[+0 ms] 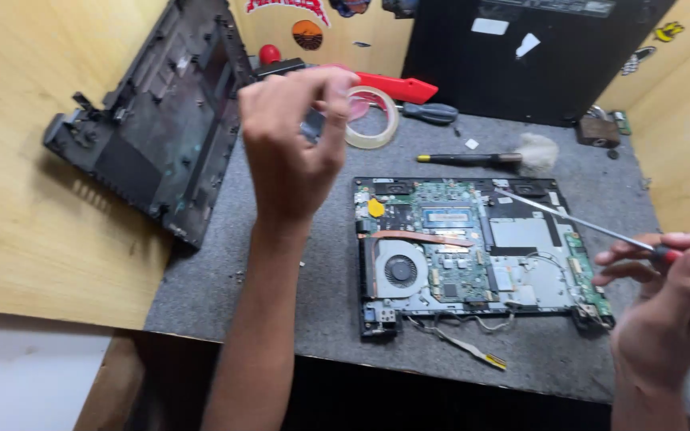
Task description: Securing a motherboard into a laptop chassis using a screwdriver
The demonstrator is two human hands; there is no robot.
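Red and orange stickers (305, 20) on the back wooden wall, white labels (489, 25) on the black panel, yellow sticker (668, 31) at right

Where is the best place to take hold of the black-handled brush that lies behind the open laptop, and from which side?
Grip the brush on its thin black handle, near the yellow-tipped left end, coming from above. The handle lies flat and bare on the grey mat, with free space around it, while the soft white bristles at the right end would probably bend under the fingers.

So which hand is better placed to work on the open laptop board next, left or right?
Probably the right hand: it holds the screwdriver, whose tip already lies over the open laptop board. The left hand is raised near the tape roll, away from the board.
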